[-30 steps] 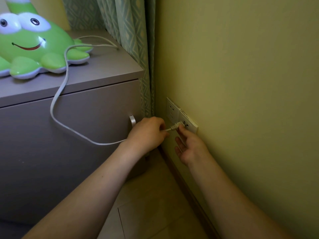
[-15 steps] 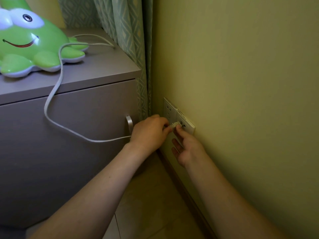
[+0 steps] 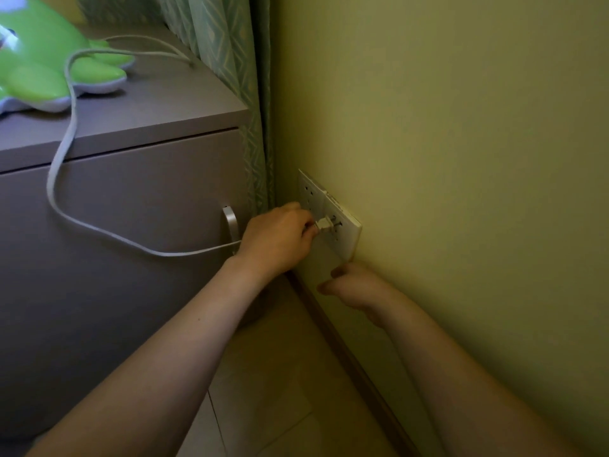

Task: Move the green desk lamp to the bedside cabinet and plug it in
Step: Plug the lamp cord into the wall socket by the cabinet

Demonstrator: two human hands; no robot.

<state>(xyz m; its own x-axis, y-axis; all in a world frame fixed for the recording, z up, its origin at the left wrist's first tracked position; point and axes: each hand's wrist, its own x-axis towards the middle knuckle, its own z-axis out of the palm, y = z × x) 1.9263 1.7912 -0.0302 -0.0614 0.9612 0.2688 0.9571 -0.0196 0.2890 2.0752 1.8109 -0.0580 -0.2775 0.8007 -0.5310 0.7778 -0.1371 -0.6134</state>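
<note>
The green desk lamp [image 3: 43,67], shaped like a cartoon creature, stands on the grey bedside cabinet [image 3: 158,107] at the upper left, partly cut off by the frame edge. Its white cord [image 3: 66,140] hangs over the cabinet front and loops across to my left hand [image 3: 276,239]. That hand grips the white plug [image 3: 324,224], whose prongs are at the white wall socket [image 3: 342,222]. My right hand [image 3: 352,288] hovers just below the socket plate, fingers loosely curled, holding nothing.
A teal patterned curtain [image 3: 227,61] hangs in the corner between cabinet and yellow-green wall [image 3: 461,159]. A metal handle [image 3: 230,224] sticks out from the cabinet front. A brown skirting board [image 3: 349,357] runs along beige floor tiles [image 3: 270,390].
My right hand has let go of the plug area and dropped below the socket plate. My left hand has pushed the plug against the socket. The view has shifted closer and rightward.
</note>
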